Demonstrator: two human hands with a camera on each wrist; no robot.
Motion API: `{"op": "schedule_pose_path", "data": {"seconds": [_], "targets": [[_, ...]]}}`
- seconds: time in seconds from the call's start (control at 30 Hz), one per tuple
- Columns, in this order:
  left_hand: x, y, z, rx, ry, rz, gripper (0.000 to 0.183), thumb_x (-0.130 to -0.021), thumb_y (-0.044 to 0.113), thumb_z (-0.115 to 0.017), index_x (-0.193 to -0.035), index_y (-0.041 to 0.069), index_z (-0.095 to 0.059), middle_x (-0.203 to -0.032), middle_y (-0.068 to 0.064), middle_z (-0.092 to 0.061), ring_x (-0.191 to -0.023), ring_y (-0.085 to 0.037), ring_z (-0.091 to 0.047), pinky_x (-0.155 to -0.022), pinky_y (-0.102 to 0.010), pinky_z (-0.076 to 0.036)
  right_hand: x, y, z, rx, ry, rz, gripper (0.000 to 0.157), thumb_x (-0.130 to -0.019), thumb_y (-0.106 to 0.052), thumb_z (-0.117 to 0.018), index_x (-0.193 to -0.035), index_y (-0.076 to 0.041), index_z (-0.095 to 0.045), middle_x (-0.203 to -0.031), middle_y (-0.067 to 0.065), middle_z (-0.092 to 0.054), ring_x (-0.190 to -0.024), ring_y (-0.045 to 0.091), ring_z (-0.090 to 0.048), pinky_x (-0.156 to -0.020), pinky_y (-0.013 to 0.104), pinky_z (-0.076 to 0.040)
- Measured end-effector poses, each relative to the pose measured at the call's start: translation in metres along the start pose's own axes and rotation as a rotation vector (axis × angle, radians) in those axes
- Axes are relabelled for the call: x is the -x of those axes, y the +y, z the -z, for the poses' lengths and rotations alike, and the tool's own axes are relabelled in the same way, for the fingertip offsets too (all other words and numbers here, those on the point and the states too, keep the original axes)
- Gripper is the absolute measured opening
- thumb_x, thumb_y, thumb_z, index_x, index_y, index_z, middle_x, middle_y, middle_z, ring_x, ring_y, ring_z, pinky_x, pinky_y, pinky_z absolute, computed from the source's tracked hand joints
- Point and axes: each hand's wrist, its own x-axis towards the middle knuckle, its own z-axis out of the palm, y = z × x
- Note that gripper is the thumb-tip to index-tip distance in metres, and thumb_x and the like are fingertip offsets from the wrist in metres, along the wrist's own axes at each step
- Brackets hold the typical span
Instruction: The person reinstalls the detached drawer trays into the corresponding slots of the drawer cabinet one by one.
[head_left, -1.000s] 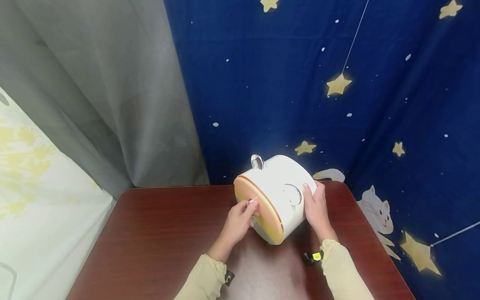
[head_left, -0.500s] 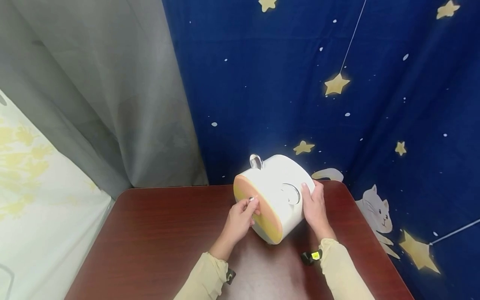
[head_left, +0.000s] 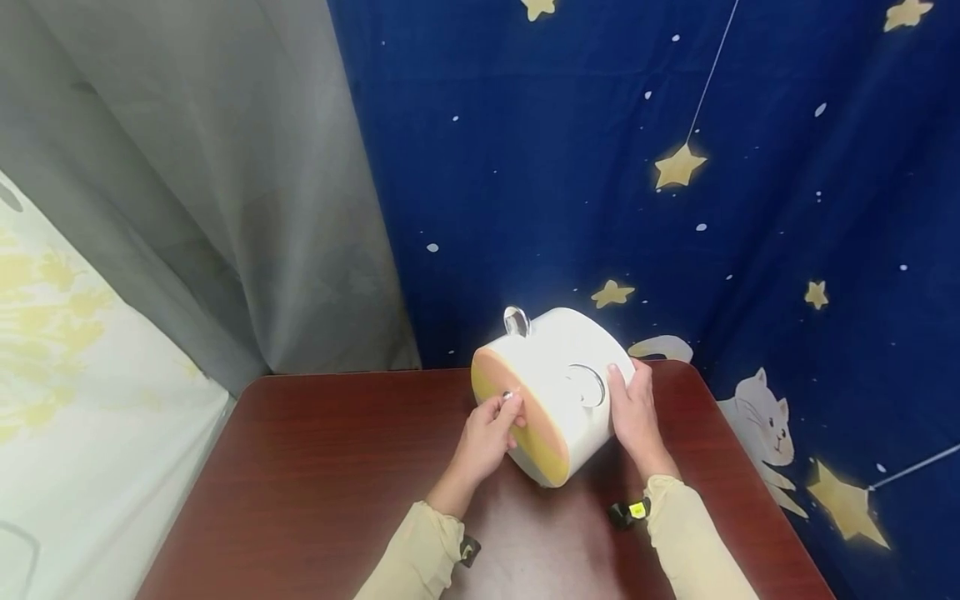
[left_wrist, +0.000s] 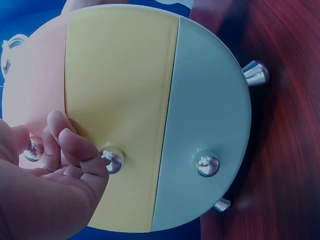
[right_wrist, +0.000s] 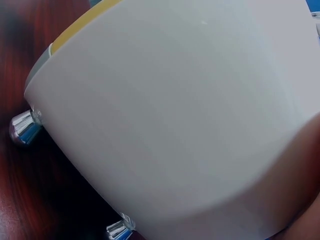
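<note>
A white drum-shaped drawer box (head_left: 555, 337) stands tilted on the table, its round front facing left. That front has three drawers: pink (left_wrist: 37, 80), yellow (left_wrist: 125, 65) and green (left_wrist: 210, 100), each with a silver knob. With thumb and fingers my left hand (head_left: 483, 437) pinches the pink drawer's knob (left_wrist: 32, 150). Its other fingers curl in front of the yellow drawer's knob (left_wrist: 113, 161), partly covering it. My right hand (head_left: 635, 408) grips the box's far right edge, thumb on the white side near a round ring (head_left: 596, 387). The fingers behind the box are hidden.
A silver loop (head_left: 516, 321) sticks out of the box's top. Short silver feet (left_wrist: 256, 73) point toward the dark red wooden table (head_left: 337, 467). Behind the table hang a grey curtain (head_left: 315, 208) and a blue star-patterned curtain (head_left: 555, 167).
A second ago the pink drawer stood slightly out with a thin gap along its edge; it now sits flush. Both hands keep their holds, and the box stays in nearly the same place.
</note>
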Motion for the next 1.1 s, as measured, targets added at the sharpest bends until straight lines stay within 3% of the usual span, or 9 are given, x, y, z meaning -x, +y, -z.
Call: {"op": "schedule_pose_path", "data": {"seconds": [0.43,0.73,1.1], "targets": [[0.006,0.003,-0.004,0.037,0.005,0.027,0.036,-0.100,0.047,-0.061,-0.100,0.011,-0.065,-0.091,-0.008,-0.069,-0.061,-0.013,-0.057,-0.062,-0.025,-0.047,0.000,-0.001,0.001,0.023,-0.033,-0.010,0.070,-0.106,-0.055,-0.037,-0.153,-0.005,-0.021,-0.154,0.021,-0.031,-0.140,0.036,-0.034,-0.124,0.056,-0.023],[0.008,0.003,-0.009,0.129,0.018,0.029,0.032,-0.094,0.033,-0.072,-0.108,0.004,-0.064,-0.093,-0.005,-0.066,-0.059,-0.012,-0.056,-0.060,-0.023,-0.049,-0.001,0.004,0.001,0.034,-0.026,0.010,0.070,-0.106,-0.054,-0.037,-0.152,-0.004,-0.021,-0.153,0.022,-0.031,-0.140,0.036,-0.034,-0.124,0.057,-0.023],[0.010,0.001,-0.004,0.077,-0.009,0.013,0.032,-0.096,0.034,-0.069,-0.105,0.003,-0.065,-0.101,-0.010,-0.069,-0.060,-0.014,-0.057,-0.061,-0.024,-0.049,0.000,0.005,0.000,0.035,-0.006,0.036,0.069,-0.106,-0.053,-0.038,-0.152,-0.004,-0.023,-0.152,0.022,-0.033,-0.138,0.036,-0.035,-0.123,0.056,-0.024]]}}
